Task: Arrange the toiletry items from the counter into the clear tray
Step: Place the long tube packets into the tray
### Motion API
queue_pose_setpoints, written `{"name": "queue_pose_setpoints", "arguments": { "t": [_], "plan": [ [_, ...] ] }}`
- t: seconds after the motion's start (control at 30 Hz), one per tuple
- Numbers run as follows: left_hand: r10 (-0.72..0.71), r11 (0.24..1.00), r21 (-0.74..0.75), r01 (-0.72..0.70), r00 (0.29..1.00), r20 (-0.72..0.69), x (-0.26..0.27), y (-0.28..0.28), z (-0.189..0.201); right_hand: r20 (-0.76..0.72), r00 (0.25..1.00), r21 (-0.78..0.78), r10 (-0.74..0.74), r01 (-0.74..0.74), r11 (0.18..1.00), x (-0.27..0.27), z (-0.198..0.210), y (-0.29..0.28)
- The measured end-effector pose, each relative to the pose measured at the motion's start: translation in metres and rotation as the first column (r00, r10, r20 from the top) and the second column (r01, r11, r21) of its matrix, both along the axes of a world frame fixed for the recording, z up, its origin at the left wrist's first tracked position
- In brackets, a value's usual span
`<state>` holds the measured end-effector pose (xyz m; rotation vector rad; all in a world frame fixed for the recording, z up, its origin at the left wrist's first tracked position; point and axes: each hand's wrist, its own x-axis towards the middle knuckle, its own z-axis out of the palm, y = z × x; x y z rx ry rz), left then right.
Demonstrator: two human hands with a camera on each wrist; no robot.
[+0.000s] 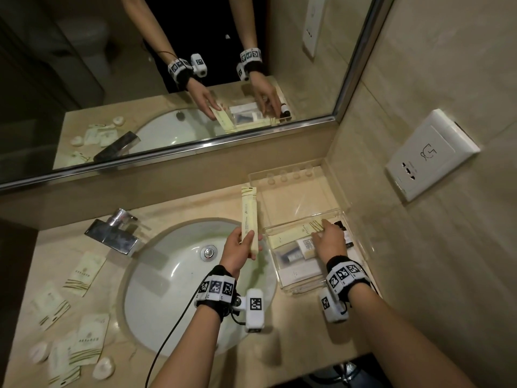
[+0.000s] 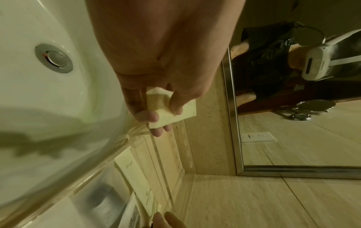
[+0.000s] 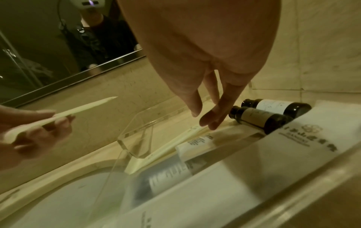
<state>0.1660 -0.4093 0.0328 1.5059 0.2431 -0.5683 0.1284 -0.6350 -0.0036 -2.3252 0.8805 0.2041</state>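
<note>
My left hand [image 1: 249,243] grips the lower end of a long cream packet [image 1: 249,211], held upright over the sink's right rim; the left wrist view shows my thumb and fingers [image 2: 173,106] pinching the packet [image 2: 187,111]. My right hand [image 1: 324,229] reaches into the clear tray [image 1: 303,288] with its straight fingers [image 3: 213,121] touching a second long cream packet [image 1: 293,233] that lies inside. Two dark bottles [image 3: 261,118] lie at the tray's right side. A white box [image 1: 299,271], a tube [image 1: 292,256] and a small carton [image 1: 306,245] also lie in the tray.
Several cream sachets [image 1: 84,273] and round white soaps [image 1: 103,366] are scattered on the counter left of the sink [image 1: 173,275]. A chrome faucet [image 1: 114,231] stands at the back left. Another clear tray [image 1: 293,191] sits behind the first, by the mirror and the wall socket [image 1: 430,155].
</note>
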Motion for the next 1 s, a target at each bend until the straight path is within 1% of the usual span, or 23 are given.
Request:
{"name": "queue_pose_setpoints", "arguments": {
  "t": [0.1,0.3,0.43,0.53,0.7,0.8,0.83,0.9,0.93,0.97,1.0],
  "plan": [
    [-0.016,1.000,0.006,0.016,1.000,-0.003,-0.001,-0.002,0.000,0.018,0.999,-0.031,0.034,-0.033,0.999,-0.008,0.000,0.002],
    [-0.036,0.999,0.012,0.036,0.999,0.004,-0.002,-0.006,-0.003,-0.086,0.990,-0.024,0.112,-0.114,0.993,-0.021,-0.007,0.006],
    [-0.044,0.999,0.014,0.044,0.999,0.014,-0.004,-0.006,-0.001,-0.063,0.986,-0.043,0.156,-0.159,0.986,-0.026,-0.010,0.005],
    [-0.050,0.999,0.016,0.050,0.999,0.019,-0.004,-0.007,-0.002,-0.089,0.975,-0.052,0.204,-0.209,0.977,-0.028,-0.010,0.002],
    [-0.072,0.997,0.032,0.071,0.997,0.026,-0.007,-0.008,-0.002,-0.137,0.945,-0.135,0.298,-0.316,0.939,-0.030,-0.006,-0.001],
    [-0.094,0.995,0.027,0.093,0.995,0.019,-0.009,-0.011,-0.002,-0.148,0.938,-0.160,0.313,-0.335,0.929,-0.031,-0.003,-0.002],
    [-0.104,0.994,0.016,0.104,0.994,0.016,-0.009,-0.011,-0.001,-0.122,0.947,-0.158,0.296,-0.313,0.937,-0.030,-0.001,-0.003],
    [-0.136,0.990,-0.023,0.137,0.990,0.019,-0.011,-0.012,0.003,0.018,0.976,-0.094,0.219,-0.216,0.972,-0.027,0.006,-0.001],
    [-0.156,0.987,-0.043,0.157,0.987,0.024,-0.012,-0.013,0.005,0.112,0.981,-0.014,0.159,-0.159,0.987,-0.024,0.011,0.001],
    [-0.176,0.982,-0.059,0.178,0.984,0.028,-0.013,-0.015,0.006,0.201,0.975,0.107,0.092,-0.115,0.987,-0.021,0.018,0.004],
    [-0.195,0.979,-0.061,0.197,0.980,0.037,-0.014,-0.017,0.007,0.267,0.963,0.258,0.017,-0.089,0.962,-0.017,0.026,0.008]
  ]
}}
